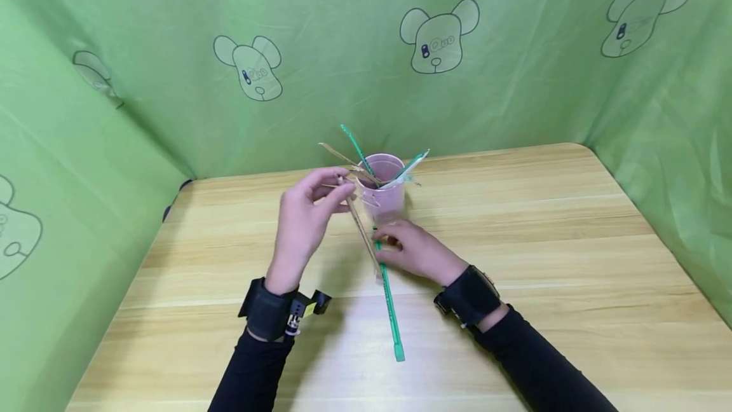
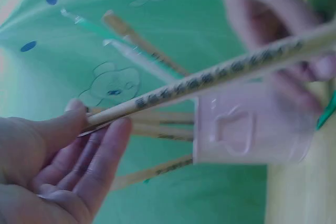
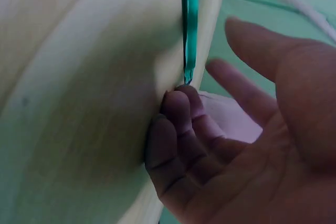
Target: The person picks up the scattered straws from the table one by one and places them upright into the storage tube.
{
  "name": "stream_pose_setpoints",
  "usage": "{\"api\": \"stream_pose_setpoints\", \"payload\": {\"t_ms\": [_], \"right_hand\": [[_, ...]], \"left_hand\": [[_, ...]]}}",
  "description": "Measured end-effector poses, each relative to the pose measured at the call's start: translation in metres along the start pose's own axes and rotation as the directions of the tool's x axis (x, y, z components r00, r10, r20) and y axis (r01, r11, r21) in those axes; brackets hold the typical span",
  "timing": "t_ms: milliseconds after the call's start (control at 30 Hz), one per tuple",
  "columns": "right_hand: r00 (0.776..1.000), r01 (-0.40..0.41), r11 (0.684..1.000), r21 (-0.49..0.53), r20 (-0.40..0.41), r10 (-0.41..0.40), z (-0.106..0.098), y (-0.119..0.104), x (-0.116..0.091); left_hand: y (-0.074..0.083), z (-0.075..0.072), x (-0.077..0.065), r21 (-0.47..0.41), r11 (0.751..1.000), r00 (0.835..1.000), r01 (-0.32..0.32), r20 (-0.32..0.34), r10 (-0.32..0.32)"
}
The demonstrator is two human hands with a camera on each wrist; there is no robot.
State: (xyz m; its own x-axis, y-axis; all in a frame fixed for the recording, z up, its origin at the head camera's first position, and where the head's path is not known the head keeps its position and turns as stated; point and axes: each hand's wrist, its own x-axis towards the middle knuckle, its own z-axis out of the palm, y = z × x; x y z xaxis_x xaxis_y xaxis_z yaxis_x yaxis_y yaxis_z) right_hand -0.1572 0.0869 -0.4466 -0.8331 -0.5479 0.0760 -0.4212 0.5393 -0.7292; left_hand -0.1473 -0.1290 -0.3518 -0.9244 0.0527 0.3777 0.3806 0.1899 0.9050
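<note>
My left hand [image 1: 303, 212] pinches one end of a long thin brown packet [image 1: 363, 231] between thumb and fingers. In the left wrist view dark printed characters run along this packet, which slants in front of a pink cup [image 2: 278, 129]. The cup holds several slim brown, green and white packets that lean out past its rim. In front of the cup lies a long thin green packet [image 1: 391, 310] with a flat, wider near end. By its far end is my right hand [image 1: 420, 252]. Fingertips [image 3: 176, 106] rest at the table there, the thumb standing apart.
Under everything is a light wood-grain table [image 1: 549, 259]. Green cloth [image 1: 354, 62] with printed bear heads hangs behind it and along both sides. The cup stands near the table's back edge.
</note>
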Motion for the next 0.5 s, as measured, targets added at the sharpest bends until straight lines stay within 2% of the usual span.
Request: {"api": "stream_pose_setpoints", "payload": {"t_ms": [67, 133, 233, 367, 500], "right_hand": [[1.0, -0.013, 0.999, -0.036, 0.026, 0.014, 0.001, -0.002, -0.001], [0.999, -0.022, 0.998, -0.057, 0.041, 0.024, 0.001, -0.002, -0.002], [0.998, -0.025, 0.998, -0.063, 0.051, 0.028, 0.0, -0.003, -0.003], [0.999, -0.043, 0.997, -0.064, 0.029, 0.045, 0.0, -0.003, -0.004], [0.998, -0.066, 0.995, -0.069, 0.002, 0.066, 0.001, -0.004, -0.004]], "left_hand": [[0.004, -0.004, 0.001, -0.029, 0.997, 0.996, -0.071, -0.057, 0.069], [0.006, -0.006, 0.001, -0.053, 0.989, 0.985, -0.138, -0.108, 0.131], [0.01, -0.009, 0.001, -0.091, 0.965, 0.958, -0.246, -0.175, 0.228], [0.015, -0.01, 0.0, -0.115, 0.915, 0.902, -0.387, -0.254, 0.349], [0.018, -0.01, -0.001, -0.102, 0.869, 0.839, -0.485, -0.335, 0.429]]}}
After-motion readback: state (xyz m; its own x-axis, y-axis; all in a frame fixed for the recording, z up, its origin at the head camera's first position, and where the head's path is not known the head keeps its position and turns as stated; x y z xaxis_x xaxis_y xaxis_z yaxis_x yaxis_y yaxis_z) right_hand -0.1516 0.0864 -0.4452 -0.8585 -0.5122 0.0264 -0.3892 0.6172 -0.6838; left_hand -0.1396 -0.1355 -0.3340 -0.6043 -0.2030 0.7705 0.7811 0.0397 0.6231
